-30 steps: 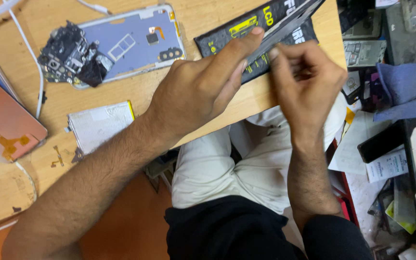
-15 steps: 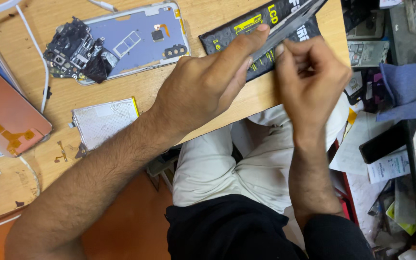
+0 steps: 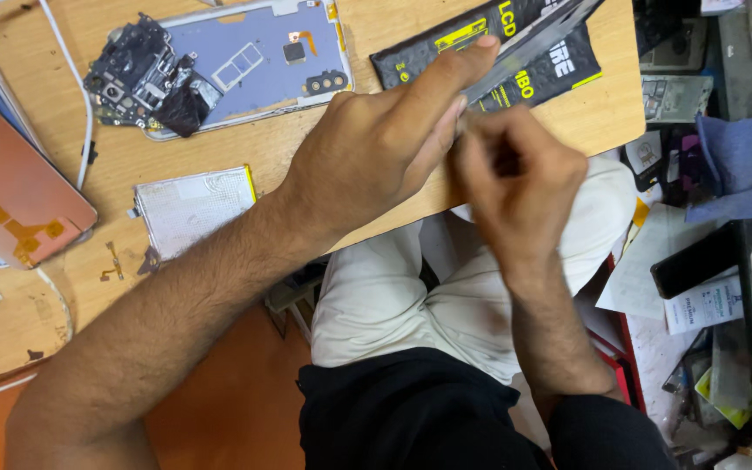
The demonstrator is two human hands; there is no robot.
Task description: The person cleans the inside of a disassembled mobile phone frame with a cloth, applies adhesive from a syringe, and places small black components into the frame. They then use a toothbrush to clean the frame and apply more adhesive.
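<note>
nearby, both left hand (image 3: 376,148) and right hand (image 3: 515,178) pinching grey strip (image 3: 524,48), opened phone (image 3: 228,65) behind, flat battery (image 3: 193,209) beside

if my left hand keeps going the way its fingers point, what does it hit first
The left hand points up and right along the thin grey panel that both hands hold. Beyond the fingertip lies the black and yellow packet on the wooden table; probably that first, though depth is unclear.

A wooden table (image 3: 393,35) carries an opened phone frame (image 3: 245,65), silver battery (image 3: 193,209), black packet (image 3: 559,65) and copper-coloured panel (image 3: 10,196).
</note>
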